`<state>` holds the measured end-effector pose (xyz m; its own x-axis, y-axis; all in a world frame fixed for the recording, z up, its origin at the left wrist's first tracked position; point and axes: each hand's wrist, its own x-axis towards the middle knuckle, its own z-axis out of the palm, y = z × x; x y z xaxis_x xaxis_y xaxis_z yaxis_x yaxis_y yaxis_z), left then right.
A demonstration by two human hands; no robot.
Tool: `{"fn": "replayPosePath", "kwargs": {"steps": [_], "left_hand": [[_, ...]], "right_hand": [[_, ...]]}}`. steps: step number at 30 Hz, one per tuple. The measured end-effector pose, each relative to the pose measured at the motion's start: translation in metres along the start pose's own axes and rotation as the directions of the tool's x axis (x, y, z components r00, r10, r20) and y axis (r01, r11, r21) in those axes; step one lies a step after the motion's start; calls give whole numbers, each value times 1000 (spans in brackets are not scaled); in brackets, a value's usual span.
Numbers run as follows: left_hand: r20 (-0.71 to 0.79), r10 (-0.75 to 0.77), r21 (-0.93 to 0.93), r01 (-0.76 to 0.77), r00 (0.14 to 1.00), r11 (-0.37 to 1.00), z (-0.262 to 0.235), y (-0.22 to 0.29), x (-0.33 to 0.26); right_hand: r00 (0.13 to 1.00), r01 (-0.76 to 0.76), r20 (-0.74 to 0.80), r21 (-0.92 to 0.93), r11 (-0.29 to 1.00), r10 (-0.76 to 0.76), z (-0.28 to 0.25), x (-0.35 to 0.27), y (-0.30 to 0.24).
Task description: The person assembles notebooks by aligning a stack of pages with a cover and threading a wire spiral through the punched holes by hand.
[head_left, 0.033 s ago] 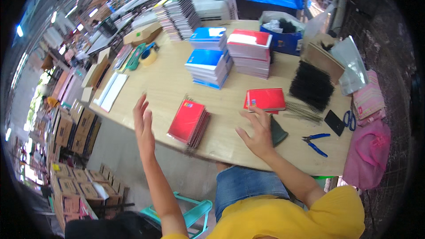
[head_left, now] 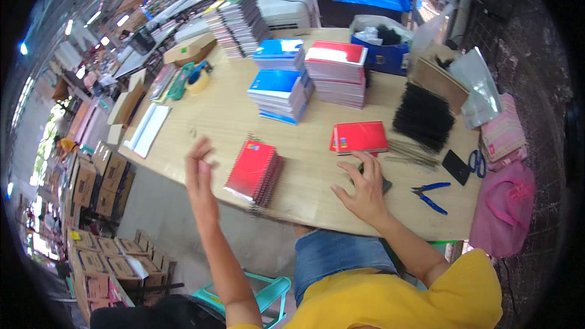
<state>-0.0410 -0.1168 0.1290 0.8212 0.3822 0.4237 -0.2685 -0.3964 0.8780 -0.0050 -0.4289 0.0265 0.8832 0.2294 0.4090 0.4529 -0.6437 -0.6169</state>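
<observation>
Red spiral notebooks stacked at counter's near edge, presumably for easy reach. Left hand beside them, grip empty, loosely spread. Right hand, grip spread, over a dark pad; contact unclear. Blue-handled cutters lie rightward, likely kept handy.

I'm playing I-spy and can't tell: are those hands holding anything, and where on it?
The left hand holds nothing. The right hand is over a dark thing, partly hiding it; whether it grips it, I can't tell.
</observation>
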Motion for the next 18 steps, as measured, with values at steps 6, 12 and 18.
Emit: {"fn": "replayPosePath", "kwargs": {"steps": [6,12,18], "left_hand": [[224,-294,304,221,929,927,220,-75,7],[371,-390,402,232,843,886,263,-115,42],[260,-222,328,131,940,936,222,-111,51]], "right_hand": [[977,39,210,-355,934,39,-35,-42,36],[911,352,297,-195,915,-287,-52,-38,56],[892,443,161,-113,889,-423,-45,4,50]]}}
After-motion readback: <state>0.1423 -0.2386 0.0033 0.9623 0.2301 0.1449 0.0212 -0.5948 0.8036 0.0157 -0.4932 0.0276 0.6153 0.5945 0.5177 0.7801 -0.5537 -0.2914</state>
